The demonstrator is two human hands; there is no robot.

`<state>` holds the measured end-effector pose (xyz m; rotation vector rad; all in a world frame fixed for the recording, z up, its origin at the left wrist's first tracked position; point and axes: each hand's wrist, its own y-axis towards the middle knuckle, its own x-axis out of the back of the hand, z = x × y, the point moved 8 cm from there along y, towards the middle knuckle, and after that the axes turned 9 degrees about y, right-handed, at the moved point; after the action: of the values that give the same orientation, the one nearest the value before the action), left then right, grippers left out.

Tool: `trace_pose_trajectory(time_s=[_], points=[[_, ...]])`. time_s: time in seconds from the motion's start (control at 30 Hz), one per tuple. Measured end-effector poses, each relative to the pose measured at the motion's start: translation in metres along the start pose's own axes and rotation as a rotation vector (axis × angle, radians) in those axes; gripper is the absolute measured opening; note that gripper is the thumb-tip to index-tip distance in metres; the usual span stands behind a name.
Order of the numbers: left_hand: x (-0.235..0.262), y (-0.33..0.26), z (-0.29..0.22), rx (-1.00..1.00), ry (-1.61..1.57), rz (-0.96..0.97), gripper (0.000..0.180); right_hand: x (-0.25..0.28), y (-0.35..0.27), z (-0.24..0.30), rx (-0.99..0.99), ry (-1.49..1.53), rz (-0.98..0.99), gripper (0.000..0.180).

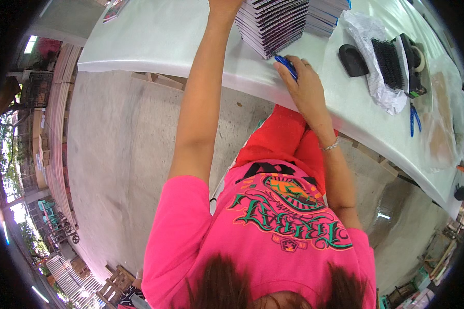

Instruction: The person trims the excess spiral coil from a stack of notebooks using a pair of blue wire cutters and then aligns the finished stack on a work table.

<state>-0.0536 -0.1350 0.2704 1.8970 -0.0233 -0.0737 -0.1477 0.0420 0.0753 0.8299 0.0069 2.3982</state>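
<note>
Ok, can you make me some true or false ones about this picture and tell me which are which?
1. The right hand holds a blue-handled metal tool near the tall stack of black-coiled notebooks. True.
2. The stack stands on the floor. False: it is on the glossy white-covered table.
3. Another tool, the small blue pliers-like one, lies right of the stack. True.
4. Both hands show whole. False: the picture's top edge cuts off the left hand.
5. The person wears a pink printed shirt. True.

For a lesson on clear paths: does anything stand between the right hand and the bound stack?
Only the blue tool in the right hand, by the near corner of the bound stack; nothing else visible lies between.
</note>
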Motion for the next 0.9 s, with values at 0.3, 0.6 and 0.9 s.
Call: trace_pose_trajectory(time_s=[0.3, 0.6, 0.9], points=[[-0.001, 0.0, 0.005, 0.034, -0.107, 0.001, 0.051, -0.006, -0.02, 0.001, 0.285, -0.192, -0.271, 0.047], [0.0, 0.0, -0.006, -0.001, -0.001, 0.013, 0.052, -0.013, 0.002, -0.015, -0.08, 0.003, 0.076, 0.044], [-0.003, -0.001, -0.002, -0.023, -0.016, 0.004, 0.051, 0.006, -0.012, 0.004, 0.201, -0.264, -0.171, 0.045]])
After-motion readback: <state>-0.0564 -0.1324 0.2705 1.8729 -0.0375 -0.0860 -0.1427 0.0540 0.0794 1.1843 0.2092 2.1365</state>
